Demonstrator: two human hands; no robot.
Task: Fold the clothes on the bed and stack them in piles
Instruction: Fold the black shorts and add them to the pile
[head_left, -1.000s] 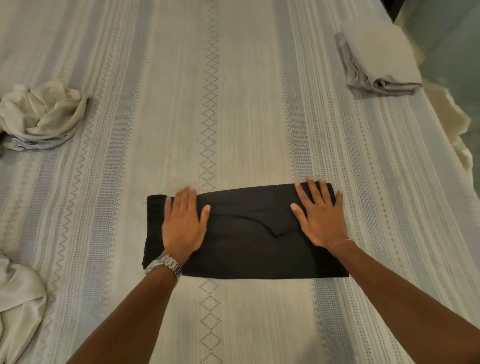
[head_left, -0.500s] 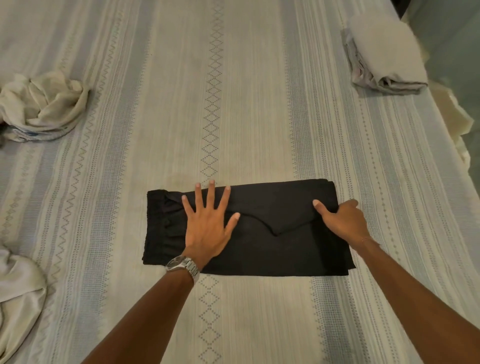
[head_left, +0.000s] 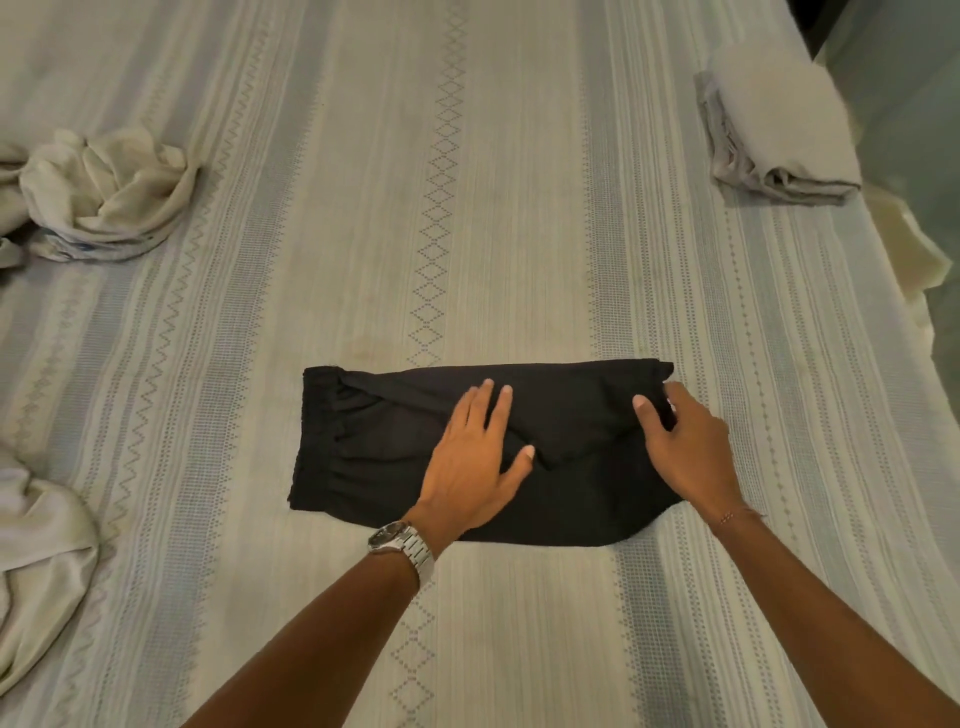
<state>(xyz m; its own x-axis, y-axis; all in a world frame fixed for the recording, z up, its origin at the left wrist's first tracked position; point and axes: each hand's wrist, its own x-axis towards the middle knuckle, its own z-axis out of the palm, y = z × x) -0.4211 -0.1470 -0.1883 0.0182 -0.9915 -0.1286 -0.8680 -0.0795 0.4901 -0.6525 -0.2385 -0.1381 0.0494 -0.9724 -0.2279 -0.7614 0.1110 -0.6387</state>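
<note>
A black garment (head_left: 374, 447) lies folded into a long rectangle in the middle of the striped bed (head_left: 467, 208), its waistband at the left end. My left hand (head_left: 478, 457) presses flat on the garment's middle, fingers straight. My right hand (head_left: 685, 441) grips the garment's right end, thumb on top and fingers curled round the edge. The lower right corner of the garment curves up off the bedcover.
A crumpled cream garment (head_left: 104, 197) lies at the far left. Another pale cloth (head_left: 36, 561) is bunched at the near left edge. A folded pile of grey and white clothes (head_left: 774, 130) sits at the far right, close to the bed's right edge (head_left: 914, 280).
My left hand slid from the garment's left part to its middle. My right hand went from pressing flat to gripping the right end, which has begun to lift.
</note>
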